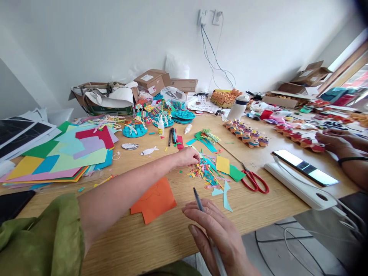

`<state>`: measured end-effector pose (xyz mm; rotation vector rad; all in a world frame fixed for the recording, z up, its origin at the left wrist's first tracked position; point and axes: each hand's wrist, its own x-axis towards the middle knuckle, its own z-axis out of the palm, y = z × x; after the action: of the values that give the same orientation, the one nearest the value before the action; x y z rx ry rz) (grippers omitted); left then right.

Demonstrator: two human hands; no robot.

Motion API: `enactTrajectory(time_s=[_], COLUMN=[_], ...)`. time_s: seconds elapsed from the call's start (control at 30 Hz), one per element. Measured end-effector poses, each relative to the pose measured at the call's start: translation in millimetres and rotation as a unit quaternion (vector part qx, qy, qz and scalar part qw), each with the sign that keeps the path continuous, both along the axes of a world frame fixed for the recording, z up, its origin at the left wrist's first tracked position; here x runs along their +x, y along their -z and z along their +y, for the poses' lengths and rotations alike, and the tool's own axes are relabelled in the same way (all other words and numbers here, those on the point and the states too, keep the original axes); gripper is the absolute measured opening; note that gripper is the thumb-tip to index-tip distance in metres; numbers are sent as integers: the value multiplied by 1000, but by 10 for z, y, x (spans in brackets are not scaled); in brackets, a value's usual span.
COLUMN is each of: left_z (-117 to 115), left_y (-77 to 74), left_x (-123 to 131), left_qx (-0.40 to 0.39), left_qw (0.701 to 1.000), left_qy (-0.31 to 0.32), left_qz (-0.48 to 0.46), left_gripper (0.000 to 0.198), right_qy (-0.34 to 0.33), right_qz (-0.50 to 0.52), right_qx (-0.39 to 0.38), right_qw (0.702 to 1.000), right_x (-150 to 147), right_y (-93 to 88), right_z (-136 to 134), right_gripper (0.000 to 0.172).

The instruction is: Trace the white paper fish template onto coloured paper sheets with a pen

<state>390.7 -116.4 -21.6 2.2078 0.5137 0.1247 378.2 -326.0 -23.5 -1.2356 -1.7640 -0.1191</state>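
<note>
My left hand point(188, 156) reaches across the table to the edge of a heap of small coloured paper scraps point(205, 170). Its fingers are curled together; whatever they pinch, if anything, is too small to make out. Near the table's front edge, my right hand point(221, 234) holds a grey pen point(198, 199), tip pointing up and away. Under my left forearm, partly covered, lies an orange sheet of paper point(159, 199) with a faint drawn outline. Yellow paper point(223, 165) and green paper point(236, 173) lie beside the scraps, close to red-handled scissors point(254, 180).
Stacked coloured paper point(86, 153) lies left. A glue bottle point(161, 126), markers point(171, 136) and a white paper fish point(149, 150) lie beyond my arm. At right are a white power strip point(299, 186), a phone point(304, 166) and another person's hands point(335, 143) at painted egg cartons point(300, 138).
</note>
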Motion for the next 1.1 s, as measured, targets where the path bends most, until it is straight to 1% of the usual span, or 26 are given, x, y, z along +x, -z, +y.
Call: enactTrajectory(time_s=[0.1,0.2,0.27,0.3,0.4,0.47,0.53,0.6,0.67,0.7,0.77,0.8,0.87,0.97,1.03,1.1], left_z=[4,-4,-13,-15,9,45,73,73,29,-8,-108,-165,-279,-397,-424,-421], left_y=[31,75,73,52,-104,-247,-364,-423,-431,-426,-413,-406,-378,-267,-162,-75], left_x=[8,20,14,-1,-140,-330,-597,-921,-1266,-1434,-1738,-1867,-2072,-2260,-2328,-2363], left_qx=[59,100,119,128,158,176,183,182,184,190,237,251,263,275,287,295], left_qw=[998,995,993,991,987,984,982,979,974,969,945,938,932,939,943,944], left_qy=[5,10,17,19,13,10,29,57,73,74,86,76,52,32,18,8], left_qz=[-10,-17,-19,-19,-19,-8,23,70,115,142,208,227,242,202,164,149], left_gripper=[11,9,6,3,13,8,9,6,19,25,29,31,32,35,38,39], right_qy=[8,11,11,13,32,53,64,59,45,37,20,9,-19,-66,-85,-94], right_qz=[-5,-7,-9,-11,-22,-35,-54,-80,-115,-137,-184,-207,-251,-310,-337,-354], right_qx=[-4,-16,-22,-21,-22,-44,-86,-132,-165,-174,-183,-187,-190,-192,-194,-188], right_qw=[1000,1000,1000,1000,999,997,993,986,978,975,965,960,949,929,917,911], right_x=[19,19,21,26,66,110,152,179,189,189,183,179,172,165,162,161], right_y=[27,-9,-40,-47,-9,62,149,228,282,297,300,289,248,172,146,154], right_z=[0,0,1,2,8,19,40,72,116,143,208,243,315,410,457,491], right_gripper=[25,26,27,27,25,24,24,28,32,32,30,27,23,17,15,15])
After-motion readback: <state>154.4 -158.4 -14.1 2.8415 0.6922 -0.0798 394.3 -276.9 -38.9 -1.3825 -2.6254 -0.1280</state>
